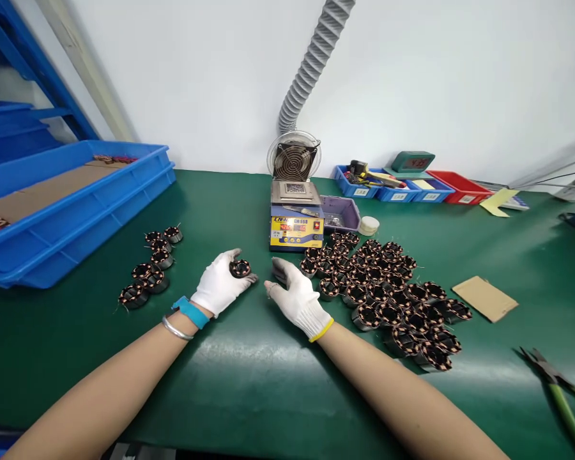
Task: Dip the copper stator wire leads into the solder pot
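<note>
Your left hand (223,285), gloved in white, is grasping a copper-wound stator (240,269) between thumb and fingers, above the green counter (249,383). The stator's ring face is turned mostly upward, so its axis seems to stand near upright. Your right hand (294,297) is unclenched and appears to hold nothing; it faces the stator across a narrow gap, with the stator to its left. The solder pot (296,223) stands beyond both hands, ahead and to the right of the held stator, nearer your right hand. The large group of stators (376,275) begins just beside that hand; the smaller group (154,279) lies left of your left hand.

On the pot's yellow front you can read what looks like "CM 558"; its red readouts seem to start "42" and show "60". The bin labels (361,192) are too small to read.
</note>
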### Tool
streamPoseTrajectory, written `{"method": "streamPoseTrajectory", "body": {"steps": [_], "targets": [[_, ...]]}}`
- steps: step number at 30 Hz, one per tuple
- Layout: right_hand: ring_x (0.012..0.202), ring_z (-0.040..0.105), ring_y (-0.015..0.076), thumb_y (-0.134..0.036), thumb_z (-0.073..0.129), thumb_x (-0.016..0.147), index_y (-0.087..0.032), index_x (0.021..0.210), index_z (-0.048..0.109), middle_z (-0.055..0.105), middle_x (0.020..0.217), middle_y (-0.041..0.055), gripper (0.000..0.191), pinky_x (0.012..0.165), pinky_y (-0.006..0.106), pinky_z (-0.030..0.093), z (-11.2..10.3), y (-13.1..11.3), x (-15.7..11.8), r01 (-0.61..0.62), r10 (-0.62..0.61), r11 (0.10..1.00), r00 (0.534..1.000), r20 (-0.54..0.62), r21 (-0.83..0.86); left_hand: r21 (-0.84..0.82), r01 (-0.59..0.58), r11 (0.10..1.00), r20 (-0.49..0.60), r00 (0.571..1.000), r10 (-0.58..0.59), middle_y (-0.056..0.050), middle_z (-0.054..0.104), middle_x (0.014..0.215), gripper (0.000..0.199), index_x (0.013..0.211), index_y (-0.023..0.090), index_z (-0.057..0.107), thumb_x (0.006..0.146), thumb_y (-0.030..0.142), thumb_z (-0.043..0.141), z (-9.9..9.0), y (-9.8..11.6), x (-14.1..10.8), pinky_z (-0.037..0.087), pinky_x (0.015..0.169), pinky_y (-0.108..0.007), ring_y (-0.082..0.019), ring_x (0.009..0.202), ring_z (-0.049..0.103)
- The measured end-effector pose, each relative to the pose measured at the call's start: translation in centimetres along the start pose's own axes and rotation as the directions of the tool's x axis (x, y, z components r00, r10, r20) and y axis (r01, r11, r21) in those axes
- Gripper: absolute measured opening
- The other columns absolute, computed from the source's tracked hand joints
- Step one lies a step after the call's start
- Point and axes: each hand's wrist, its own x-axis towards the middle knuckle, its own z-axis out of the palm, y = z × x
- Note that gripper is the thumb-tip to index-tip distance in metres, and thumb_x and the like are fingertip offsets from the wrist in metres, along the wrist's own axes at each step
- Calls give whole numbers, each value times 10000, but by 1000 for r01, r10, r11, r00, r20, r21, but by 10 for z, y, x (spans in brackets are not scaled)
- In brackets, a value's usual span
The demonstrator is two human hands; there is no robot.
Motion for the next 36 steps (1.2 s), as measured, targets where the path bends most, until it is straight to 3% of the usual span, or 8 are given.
{"method": "streamPoseTrajectory", "body": {"steps": [5,9,12,17,22,26,32,36], "targets": [[1126,581,196,-208,580,754,-201,1287,516,592,1261,78,536,1000,369,459,6,2,0,99,-104,994,989,105,52,59,-163,985,95,983,157,-66,645,1031,428,1097,184,623,686,295,669,1,20,-13,506,838,-308,-229,935,642],[1110,580,186,-183,510,812,-225,1092,642,637,1180,42,312,1019,368,433,0,-4,0,247,-235,952,968,87,-179,148,-175,973,138,978,155,-59,635,949,327,999,208,659,727,388,637,-1,22,-15,504,791,-306,-226,869,646],[1054,606,205,-170,516,796,-225,947,674,666,1106,38,226,985,395,454,-7,-6,1,169,-164,939,986,39,-298,154,-172,973,121,981,154,-63,629,948,381,960,202,664,688,468,674,-2,19,-13,507,780,-321,-240,859,645],[956,650,198,-231,557,788,-163,1029,642,691,1029,79,264,879,349,524,-6,-9,5,-58,57,998,998,18,34,129,-179,975,49,984,174,-59,617,888,367,889,199,657,663,487,686,-3,20,-15,521,748,-356,-251,810,646],[969,654,190,-237,627,745,-165,1100,624,688,1072,77,362,898,335,521,6,-14,3,-114,79,970,984,163,215,-36,-222,974,-55,974,220,-85,593,1109,285,922,189,609,666,307,652,1,22,-21,538,812,-331,-218,911,643],[939,660,187,-224,629,729,-173,1121,622,689,1063,65,396,879,329,534,11,-13,-2,-37,32,991,999,40,125,-178,-211,961,81,970,228,-50,666,1029,355,1070,185,562,720,243,581,2,21,-21,551,815,-304,-188,896,660],[1004,631,212,-266,643,724,-246,1172,616,663,1126,40,449,941,371,504,11,-9,-5,100,-118,979,989,-90,-178,-41,-217,975,91,971,220,-76,636,1193,476,1236,166,537,763,212,524,2,21,-18,501,927,-319,-218,1028,632],[983,636,208,-302,638,739,-246,1170,616,659,1129,42,436,935,367,508,8,-6,-4,111,-131,979,985,-114,-170,-130,-102,986,248,960,132,-62,710,880,225,906,176,660,749,259,522,-5,20,-15,542,694,-288,-211,787,664]]}}
